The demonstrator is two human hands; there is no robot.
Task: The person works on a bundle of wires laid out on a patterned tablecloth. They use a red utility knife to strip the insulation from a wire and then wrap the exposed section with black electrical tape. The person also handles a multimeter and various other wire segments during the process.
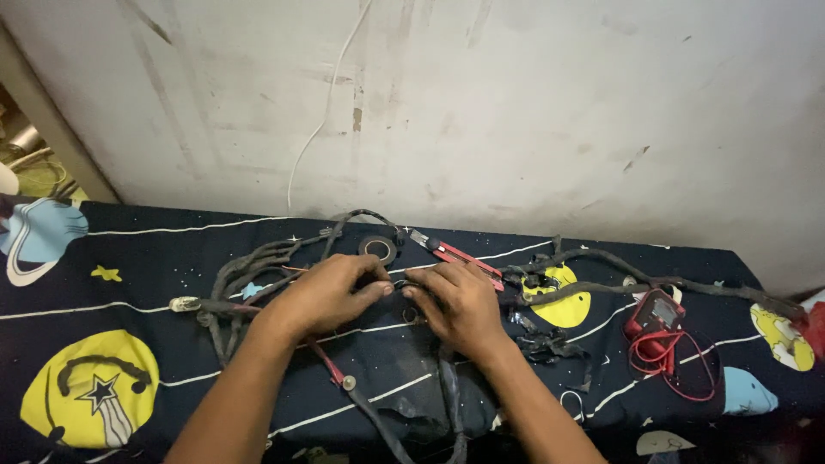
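Left hand [325,295] and right hand [457,302] meet fingertip to fingertip, pinching a section of the wire harness [258,266] mid-table; the pinched spot itself is hidden under the fingers, so can't tell what's there. Harness is a dark, tape-wrapped, grimy bundle of branches sprawling across the space-print cloth [86,344], one thick leg running off the bottom edge, another stretching right toward the wall corner. Around it: black tape roll [378,248] just beyond the knuckles, red box cutter [455,255] beside it, red multimeter [656,313] with coiled leads well right.
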